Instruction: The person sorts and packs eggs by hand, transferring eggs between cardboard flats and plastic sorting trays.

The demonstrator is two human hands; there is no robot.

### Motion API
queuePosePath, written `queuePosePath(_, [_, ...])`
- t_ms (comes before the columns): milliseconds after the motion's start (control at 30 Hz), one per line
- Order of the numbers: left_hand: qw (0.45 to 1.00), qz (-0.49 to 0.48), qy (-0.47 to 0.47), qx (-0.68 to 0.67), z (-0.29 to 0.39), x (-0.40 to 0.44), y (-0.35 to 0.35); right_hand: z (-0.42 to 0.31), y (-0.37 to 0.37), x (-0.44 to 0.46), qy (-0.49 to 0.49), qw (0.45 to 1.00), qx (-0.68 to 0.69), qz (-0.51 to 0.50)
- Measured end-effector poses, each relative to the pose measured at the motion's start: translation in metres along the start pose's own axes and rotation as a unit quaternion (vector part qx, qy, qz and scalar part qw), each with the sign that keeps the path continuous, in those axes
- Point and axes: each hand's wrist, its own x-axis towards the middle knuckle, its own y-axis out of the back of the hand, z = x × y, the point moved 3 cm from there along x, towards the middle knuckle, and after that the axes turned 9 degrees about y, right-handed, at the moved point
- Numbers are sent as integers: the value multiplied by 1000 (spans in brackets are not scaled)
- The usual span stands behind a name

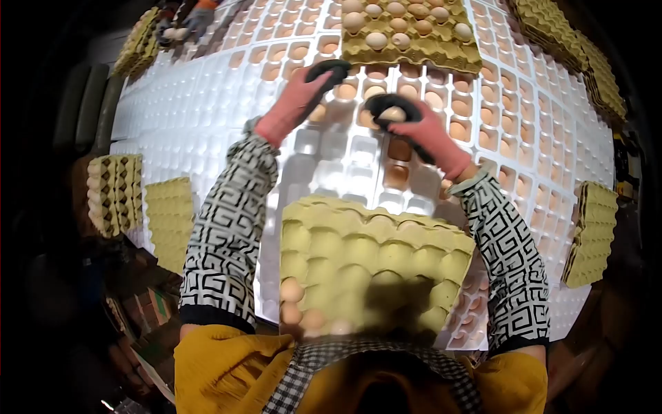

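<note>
Both of my hands wear pink gloves with black palms and reach over the white compartment trays (pixel 207 96). My left hand (pixel 308 96) is above a row of eggs, its fingers curved toward the yellow pulp tray with eggs (pixel 445 52); whether it holds anything is hidden. In my right hand (pixel 417 124) the fingers curl around an egg (pixel 393 114). Brown eggs (pixel 458 130) sit in compartments beside that hand. Nearest my body lies a yellow pulp tray (pixel 355 255), mostly without eggs, with several eggs (pixel 292 290) at its lower left.
Stacked pulp trays stand at the left (pixel 114 193), the right (pixel 592 234) and the upper right (pixel 558 34). Another pulp tray (pixel 169 217) leans at the left edge. Part of another person (pixel 201 14) shows at the upper left.
</note>
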Motion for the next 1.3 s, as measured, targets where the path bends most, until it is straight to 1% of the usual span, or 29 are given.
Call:
queuePosePath(100, [996,81,40,-1,19,-71,33,11,-50,-4,98,917,-332,-199])
queuePosePath(167, [995,56,49,-63,21,-119,38,36,-53,-10,199,726,-579,-312])
queuePosePath(233, [997,29,67,22,26,-174,34,-8,-55,-15,191,786,-547,-216])
queuePosePath(300, [972,-68,94,203,54,-240,18,-61,-53,-26,68,908,-403,-91])
queuePosePath(367, [912,-135,77,380,62,-288,-5,-142,-85,-51,-120,942,-312,-36])
queuePosePath(400, [878,-106,42,466,51,-311,-17,-150,-93,-78,-212,941,-260,-54])
queuePosePath(433, [834,-76,5,547,31,-329,-27,-175,-121,-95,-204,933,-266,-135])
queuePosePath(467, [862,-54,41,502,12,-337,-30,-178,-150,-120,-82,889,-405,-198])
queuePosePath(500, [875,-52,93,473,15,-342,-33,-171,-179,-134,-143,846,-440,-264])
queuePosePath(567, [847,3,-38,530,15,-351,-31,-160,-236,-165,-237,724,-497,-416])
queuePosePath(600, [863,45,-42,502,17,-355,-28,-140,-247,-181,-87,739,-573,-343])
queuePosePath(633, [933,48,51,354,19,-358,-24,-126,-255,-194,67,729,-629,-259])
queuePosePath(667, [981,89,77,153,3,-362,-15,-121,-257,-195,43,746,-609,-265])
queuePosePath(700, [986,124,98,-57,-15,-369,-6,-116,-256,-191,20,761,-589,-272])
queuePosePath(733, [946,92,155,-271,-13,-375,-5,-115,-251,-193,28,787,-561,-255])
queuePosePath(767, [899,56,122,-417,-1,-384,-6,-133,-237,-193,-50,858,-460,-222])
queuePosePath(800, [917,50,111,-380,-3,-391,-3,-149,-223,-202,-90,951,-272,-118])
queuePosePath(833, [933,45,97,-344,-7,-396,2,-163,-210,-211,-123,990,-70,-9])
queuePosePath(900, [993,1,114,22,2,-397,-4,-193,-193,-221,-92,993,-10,72])
queuePosePath(933, [966,-27,108,234,18,-396,-23,-196,-185,-223,-39,980,-197,2])
queuePosePath(967, [893,-55,95,437,27,-395,-39,-206,-195,-221,-43,930,-361,-58])
queuePosePath(1000, [867,-24,10,498,6,-393,-47,-193,-208,-225,-94,857,-490,-128])
queuePosePath(1067, [837,-47,4,546,16,-387,-47,-148,-237,-231,-169,669,-667,-282])
queuePosePath(1100, [820,-59,4,569,19,-384,-46,-128,-242,-241,-67,715,-654,-238])
queuePosePath(1167, [886,-26,-5,463,10,-391,-35,-135,-238,-232,-131,735,-616,-253])
queuePosePath(1200, [971,-24,97,218,3,-398,-23,-139,-228,-234,-164,820,-514,-191])
queuePosePath(1233, [981,-20,187,-41,-2,-402,-12,-144,-210,-238,-194,887,-402,-120])
queuePosePath(1267, [968,-7,163,-192,0,-409,-8,-152,-196,-246,-216,964,-153,-35])
queuePosePath(1300, [954,-12,151,-260,14,-422,-7,-156,-182,-252,-210,977,-15,13])
